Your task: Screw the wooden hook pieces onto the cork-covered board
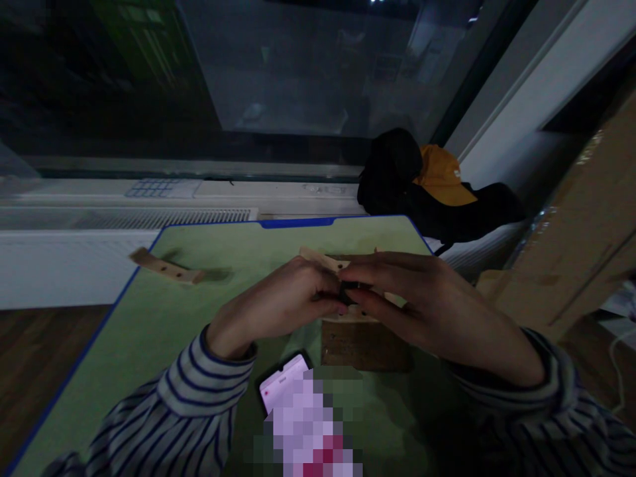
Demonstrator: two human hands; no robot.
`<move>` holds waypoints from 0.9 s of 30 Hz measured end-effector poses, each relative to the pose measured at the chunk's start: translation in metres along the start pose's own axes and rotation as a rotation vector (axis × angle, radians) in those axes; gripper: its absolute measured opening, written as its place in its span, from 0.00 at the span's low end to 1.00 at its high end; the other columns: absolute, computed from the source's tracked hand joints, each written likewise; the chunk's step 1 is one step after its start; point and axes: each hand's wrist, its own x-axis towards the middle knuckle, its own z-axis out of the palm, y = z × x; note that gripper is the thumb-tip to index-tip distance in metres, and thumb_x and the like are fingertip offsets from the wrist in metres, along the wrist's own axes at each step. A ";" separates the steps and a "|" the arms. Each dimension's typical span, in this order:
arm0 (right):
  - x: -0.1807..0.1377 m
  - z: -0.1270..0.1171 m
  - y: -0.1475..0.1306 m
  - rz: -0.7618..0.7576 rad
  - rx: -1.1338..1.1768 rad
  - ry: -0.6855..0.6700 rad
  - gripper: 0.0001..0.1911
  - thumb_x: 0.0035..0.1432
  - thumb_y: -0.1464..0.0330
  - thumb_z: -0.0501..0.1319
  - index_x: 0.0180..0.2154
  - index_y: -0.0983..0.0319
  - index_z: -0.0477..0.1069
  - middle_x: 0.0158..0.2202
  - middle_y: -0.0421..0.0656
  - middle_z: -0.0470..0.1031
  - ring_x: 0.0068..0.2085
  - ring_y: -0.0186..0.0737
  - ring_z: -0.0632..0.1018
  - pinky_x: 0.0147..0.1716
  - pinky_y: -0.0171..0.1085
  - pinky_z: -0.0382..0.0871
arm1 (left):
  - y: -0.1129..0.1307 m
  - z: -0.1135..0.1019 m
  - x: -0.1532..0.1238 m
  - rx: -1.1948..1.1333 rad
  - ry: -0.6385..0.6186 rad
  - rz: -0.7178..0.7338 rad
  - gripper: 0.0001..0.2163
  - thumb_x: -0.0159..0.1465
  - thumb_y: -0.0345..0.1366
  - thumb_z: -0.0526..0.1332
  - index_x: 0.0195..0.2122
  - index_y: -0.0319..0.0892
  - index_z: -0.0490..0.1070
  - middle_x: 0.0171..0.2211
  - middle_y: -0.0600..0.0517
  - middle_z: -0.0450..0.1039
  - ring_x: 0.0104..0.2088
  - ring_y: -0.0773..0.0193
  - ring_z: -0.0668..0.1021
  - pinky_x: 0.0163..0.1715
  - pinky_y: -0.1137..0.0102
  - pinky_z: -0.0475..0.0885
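Note:
My left hand and my right hand meet over the middle of a green table. Both are closed around a pale wooden piece with holes and a small dark part pinched between the fingertips. The wooden piece stands partly hidden behind my fingers, above a darker wooden block. Striped sleeves cover both forearms.
A second wooden strip with holes lies at the table's far left. A phone with a lit screen lies near the front edge. A dark bag with an orange cap sits beyond the far right corner. Cardboard boxes stand at right.

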 end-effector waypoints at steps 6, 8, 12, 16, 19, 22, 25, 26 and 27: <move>0.001 0.002 0.003 0.049 -0.100 0.027 0.12 0.63 0.66 0.57 0.47 0.63 0.69 0.39 0.44 0.77 0.38 0.37 0.77 0.35 0.34 0.70 | 0.002 -0.001 -0.001 0.032 -0.020 0.018 0.08 0.65 0.33 0.58 0.41 0.42 0.75 0.43 0.50 0.76 0.46 0.62 0.75 0.47 0.69 0.68; 0.000 0.003 0.003 0.054 -0.100 0.022 0.12 0.62 0.66 0.57 0.46 0.64 0.69 0.38 0.45 0.77 0.38 0.37 0.77 0.34 0.34 0.70 | 0.002 -0.001 -0.001 0.031 -0.021 0.018 0.08 0.65 0.33 0.57 0.41 0.42 0.75 0.42 0.51 0.77 0.45 0.62 0.76 0.46 0.69 0.68; 0.000 0.003 0.002 0.063 -0.101 0.029 0.12 0.63 0.65 0.57 0.46 0.63 0.69 0.36 0.45 0.77 0.36 0.38 0.77 0.33 0.35 0.70 | 0.002 -0.002 -0.001 0.017 0.009 0.009 0.07 0.63 0.37 0.61 0.35 0.41 0.76 0.34 0.53 0.77 0.35 0.65 0.77 0.36 0.71 0.68; 0.000 0.002 0.002 0.048 -0.061 0.023 0.15 0.62 0.66 0.58 0.50 0.63 0.67 0.39 0.45 0.77 0.39 0.37 0.77 0.36 0.35 0.71 | 0.001 -0.002 0.000 0.001 0.044 0.036 0.06 0.63 0.35 0.61 0.34 0.41 0.77 0.34 0.53 0.77 0.36 0.66 0.77 0.37 0.73 0.67; 0.000 0.001 0.002 0.017 0.020 -0.009 0.17 0.63 0.70 0.57 0.54 0.61 0.65 0.49 0.45 0.75 0.47 0.36 0.75 0.46 0.35 0.70 | 0.000 -0.002 0.001 -0.015 0.026 0.038 0.06 0.64 0.35 0.60 0.36 0.41 0.77 0.34 0.53 0.77 0.38 0.65 0.77 0.41 0.72 0.67; 0.000 0.000 0.002 0.009 0.041 -0.025 0.14 0.63 0.71 0.56 0.51 0.60 0.67 0.50 0.43 0.74 0.50 0.34 0.74 0.49 0.34 0.68 | 0.000 -0.002 0.001 0.008 0.011 0.022 0.06 0.64 0.34 0.60 0.37 0.41 0.76 0.34 0.52 0.77 0.39 0.64 0.76 0.44 0.70 0.67; 0.001 0.001 0.003 0.052 -0.017 -0.018 0.12 0.64 0.69 0.55 0.49 0.61 0.68 0.44 0.43 0.76 0.44 0.35 0.76 0.42 0.34 0.70 | 0.001 -0.003 0.000 0.013 -0.030 -0.005 0.08 0.66 0.34 0.57 0.37 0.41 0.76 0.37 0.51 0.77 0.40 0.63 0.76 0.45 0.69 0.67; 0.001 0.001 0.003 0.063 -0.038 -0.011 0.12 0.64 0.69 0.55 0.49 0.61 0.68 0.42 0.43 0.76 0.43 0.35 0.77 0.40 0.34 0.71 | 0.002 -0.003 0.000 0.012 -0.040 -0.011 0.08 0.66 0.34 0.57 0.38 0.41 0.76 0.39 0.51 0.77 0.42 0.63 0.76 0.45 0.69 0.67; 0.001 0.001 0.003 0.069 -0.052 -0.002 0.12 0.63 0.69 0.56 0.48 0.61 0.68 0.41 0.44 0.76 0.42 0.36 0.77 0.38 0.34 0.71 | 0.002 -0.003 0.000 0.011 -0.047 -0.015 0.08 0.66 0.34 0.57 0.38 0.42 0.75 0.40 0.51 0.77 0.43 0.62 0.76 0.45 0.69 0.67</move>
